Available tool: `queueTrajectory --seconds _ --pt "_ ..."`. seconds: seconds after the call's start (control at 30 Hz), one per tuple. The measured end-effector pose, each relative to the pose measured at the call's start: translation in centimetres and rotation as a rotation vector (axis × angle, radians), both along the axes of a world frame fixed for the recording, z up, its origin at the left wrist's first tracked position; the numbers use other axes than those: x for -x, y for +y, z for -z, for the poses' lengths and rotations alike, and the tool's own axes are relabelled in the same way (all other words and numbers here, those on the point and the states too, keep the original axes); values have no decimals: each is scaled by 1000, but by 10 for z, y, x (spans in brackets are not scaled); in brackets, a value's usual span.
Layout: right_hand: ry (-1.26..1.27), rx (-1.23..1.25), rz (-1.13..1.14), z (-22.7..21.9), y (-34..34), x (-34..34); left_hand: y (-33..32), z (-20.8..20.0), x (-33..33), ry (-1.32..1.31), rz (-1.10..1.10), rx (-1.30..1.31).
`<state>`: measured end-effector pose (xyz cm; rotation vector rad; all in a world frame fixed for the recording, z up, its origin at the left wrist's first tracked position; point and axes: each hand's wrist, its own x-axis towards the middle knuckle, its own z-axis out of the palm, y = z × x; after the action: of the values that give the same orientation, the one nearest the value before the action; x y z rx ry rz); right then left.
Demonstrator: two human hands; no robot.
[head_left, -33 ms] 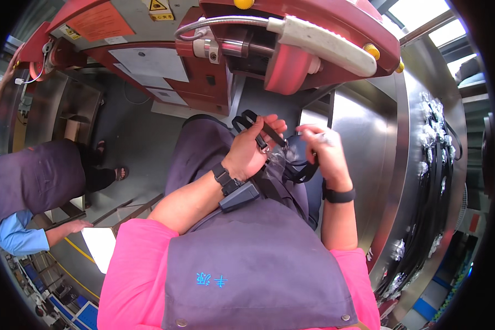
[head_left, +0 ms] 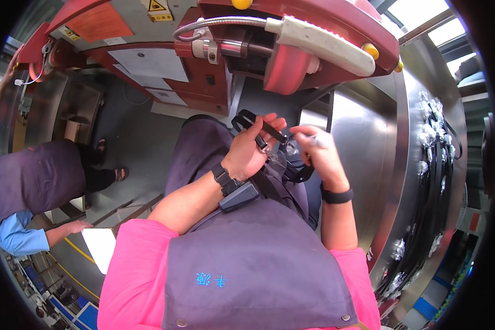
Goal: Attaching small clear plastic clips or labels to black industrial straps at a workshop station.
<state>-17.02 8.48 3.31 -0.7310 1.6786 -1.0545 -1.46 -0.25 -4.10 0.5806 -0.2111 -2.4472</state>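
Observation:
A narrow black strap (head_left: 273,132) with small metal fittings is looped through my left hand (head_left: 247,151), which grips it between thumb and palm while the fingertips point up. Crumpled clear plastic (head_left: 275,159) clings around the fittings, just right of that palm. Close by on the right, my right hand (head_left: 322,154) has curled fingers and a bent index finger, with a pale wrap on one finger. A lower black loop (head_left: 301,175) runs up to its curled fingers, where the grip is partly hidden. Both hands are above my lap.
A red machine (head_left: 214,82) with a pinkish roller (head_left: 286,69) and pale guard arm stands ahead. At right, a steel tray (head_left: 363,143) adjoins a rack of black straps (head_left: 434,181) with clear-wrapped ends. A co-worker in an apron (head_left: 36,176) is at left.
My right hand has shifted slightly left, nearer the metal fittings and my left hand. The left hand keeps its hold on the strap, almost unmoved.

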Motion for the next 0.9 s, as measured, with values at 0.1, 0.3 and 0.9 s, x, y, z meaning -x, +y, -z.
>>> queueTrajectory --seconds 0.1,0.3,0.9 --pt "214 120 -122 24 -1 -11 1 -2 0 63 -44 -10" --pt "445 108 -252 33 -9 -5 -2 -2 -6 95 -49 54" --pt "79 398 155 15 -20 -7 -10 -29 -6 -164 6 285"
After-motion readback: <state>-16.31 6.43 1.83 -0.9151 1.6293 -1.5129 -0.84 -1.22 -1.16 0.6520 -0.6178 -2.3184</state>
